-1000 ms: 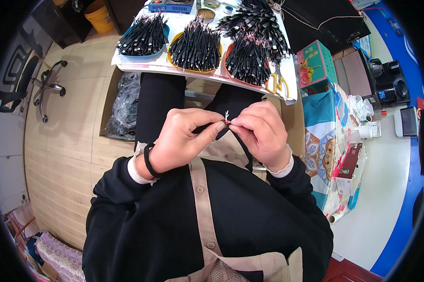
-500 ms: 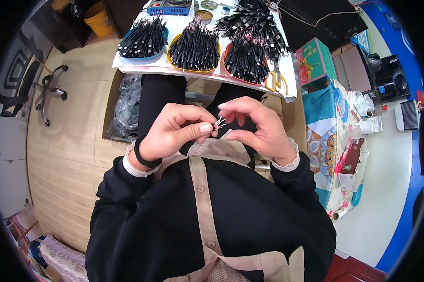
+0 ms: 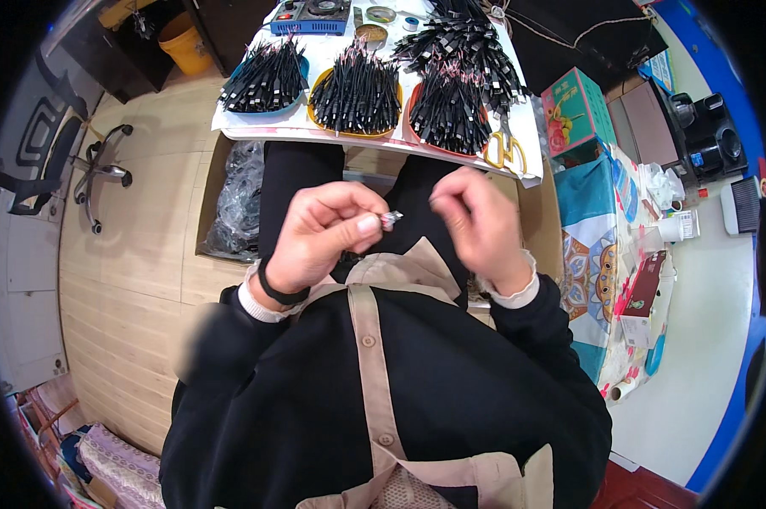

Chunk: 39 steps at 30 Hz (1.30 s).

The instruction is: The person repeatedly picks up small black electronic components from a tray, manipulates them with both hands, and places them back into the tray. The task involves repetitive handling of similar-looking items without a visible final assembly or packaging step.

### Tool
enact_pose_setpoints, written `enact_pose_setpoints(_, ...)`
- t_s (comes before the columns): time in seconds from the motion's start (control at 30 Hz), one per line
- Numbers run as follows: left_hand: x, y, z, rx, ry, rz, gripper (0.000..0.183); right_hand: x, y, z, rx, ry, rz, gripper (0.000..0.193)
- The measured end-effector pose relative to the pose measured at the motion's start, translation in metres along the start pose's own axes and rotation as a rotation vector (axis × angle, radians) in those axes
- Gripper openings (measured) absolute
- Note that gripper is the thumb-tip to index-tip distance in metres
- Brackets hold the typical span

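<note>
Above my lap, my left hand (image 3: 328, 233) is closed, thumb and forefinger pinching a small bundle of thin wires (image 3: 391, 220). Their bare silvery ends stick out to the right, with a bit of pink or red beside the fingertips. Whatever runs back from them is hidden inside the hand. My right hand (image 3: 480, 229) is a short way to the right, apart from the wires. Its fingers are curled and smeared by motion, so I cannot make out whether anything is between them.
Beyond my knees, a white-covered table (image 3: 247, 127) bears several heaps of black cables (image 3: 355, 92), some in coloured trays. Yellow-handled scissors (image 3: 505, 151) lie at its right corner, and a blue device (image 3: 311, 19) stands at the back. A box with plastic bags (image 3: 239, 204) is below.
My right hand has drawn away from the wires toward the right, its fingers curling in. The wire ends, splayed before, now lie closer together. The view has shifted slightly.
</note>
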State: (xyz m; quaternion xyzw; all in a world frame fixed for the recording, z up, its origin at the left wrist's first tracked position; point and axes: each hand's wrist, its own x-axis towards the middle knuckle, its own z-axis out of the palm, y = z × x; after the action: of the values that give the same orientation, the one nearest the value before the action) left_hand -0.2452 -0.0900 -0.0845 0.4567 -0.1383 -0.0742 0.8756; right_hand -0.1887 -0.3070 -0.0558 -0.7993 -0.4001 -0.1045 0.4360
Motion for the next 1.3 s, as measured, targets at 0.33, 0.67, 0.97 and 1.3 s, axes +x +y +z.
enact_pose_setpoints(0.33, 0.001, -0.002, 0.003, -0.256, -0.051, -0.101, 0.012, 0.007, -0.011, 0.004, -0.087, 0.112, -0.481, 0.032)
enact_pose_setpoints(0.67, 0.006, -0.001, 0.002, -0.083, -0.117, -0.072, 0.011, 0.012, -0.006, 0.008, 0.065, -0.016, -0.326, 0.015)
enact_pose_setpoints(0.97, 0.011, 0.017, -0.001, 0.960, -0.241, 0.391, 0.010, 0.004, -0.008, 0.002, 1.245, -0.422, 0.842, 0.015)
enact_pose_setpoints(1.3, 0.003, -0.012, -0.006, -0.062, -0.131, -0.056, 0.010, 0.007, -0.017, 0.009, -0.081, 0.053, -0.422, 0.026)
